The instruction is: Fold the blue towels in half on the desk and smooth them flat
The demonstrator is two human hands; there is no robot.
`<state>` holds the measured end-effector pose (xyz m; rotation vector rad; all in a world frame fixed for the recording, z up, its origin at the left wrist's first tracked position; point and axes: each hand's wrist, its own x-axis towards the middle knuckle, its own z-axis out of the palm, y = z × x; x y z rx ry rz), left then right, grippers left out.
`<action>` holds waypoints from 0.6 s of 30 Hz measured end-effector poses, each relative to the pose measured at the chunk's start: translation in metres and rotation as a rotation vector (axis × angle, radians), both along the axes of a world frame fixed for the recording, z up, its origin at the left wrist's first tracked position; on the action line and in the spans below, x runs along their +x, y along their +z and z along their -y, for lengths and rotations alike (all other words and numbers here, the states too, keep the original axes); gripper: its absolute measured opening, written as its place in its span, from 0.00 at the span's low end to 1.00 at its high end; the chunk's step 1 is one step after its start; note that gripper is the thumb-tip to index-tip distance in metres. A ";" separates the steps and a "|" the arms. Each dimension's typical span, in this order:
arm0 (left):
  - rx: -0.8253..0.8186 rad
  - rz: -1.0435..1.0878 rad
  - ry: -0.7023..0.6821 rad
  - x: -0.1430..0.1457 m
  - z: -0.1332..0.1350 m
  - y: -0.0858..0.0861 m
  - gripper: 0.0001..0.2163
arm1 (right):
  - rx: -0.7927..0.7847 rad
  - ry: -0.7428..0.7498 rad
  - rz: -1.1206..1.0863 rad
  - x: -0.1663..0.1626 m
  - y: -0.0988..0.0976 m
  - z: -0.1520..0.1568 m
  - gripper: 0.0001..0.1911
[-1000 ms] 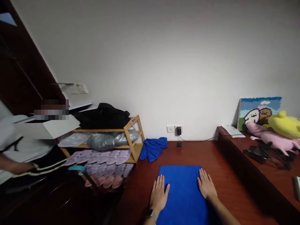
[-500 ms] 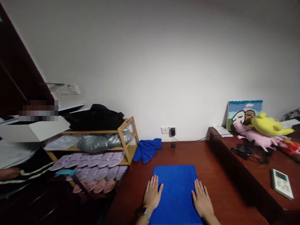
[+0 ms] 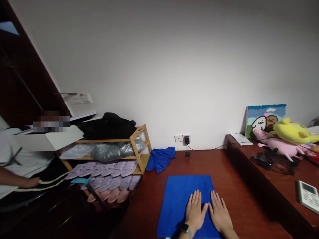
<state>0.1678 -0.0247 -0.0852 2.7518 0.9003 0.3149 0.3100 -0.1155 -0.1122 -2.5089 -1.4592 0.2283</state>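
Note:
A blue cloth (image 3: 174,202) lies spread flat as a rectangle on the reddish-brown wooden desk (image 3: 139,205). My left hand (image 3: 195,210), with a watch on its wrist, rests palm down on the right half of the cloth, fingers stretched out. My right hand (image 3: 220,210) lies flat over the cloth's right edge, its fingers also extended. The two thumbs nearly meet. A second blue cloth (image 3: 160,159) sits crumpled at the back left of the desk, apart from both hands.
A wooden rack (image 3: 141,149) with slippers (image 3: 109,167) and a black bag (image 3: 109,126) stands left. A person (image 3: 27,172) is beside it near a white box (image 3: 52,137). On the raised right side are plush toys (image 3: 281,146), a calculator-like device (image 3: 309,196) and cables (image 3: 276,161).
My left hand has moved right across the cloth, from its left edge to beside my right hand. My right hand stays at the right edge. The view has shifted slightly left.

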 end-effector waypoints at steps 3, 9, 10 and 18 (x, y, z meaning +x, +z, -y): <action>0.021 -0.067 0.089 -0.048 -0.026 -0.002 0.31 | 0.027 -0.011 -0.009 0.000 -0.004 0.000 0.39; 0.088 -0.096 0.335 -0.149 -0.067 -0.017 0.34 | 0.013 -0.022 0.008 -0.001 -0.003 -0.001 0.39; 0.101 -0.088 0.351 -0.156 -0.069 -0.020 0.34 | 0.009 -0.023 0.010 -0.001 -0.001 -0.001 0.39; 0.134 -0.070 0.365 -0.154 -0.067 -0.026 0.34 | 0.014 -0.048 0.018 -0.013 0.001 0.018 0.38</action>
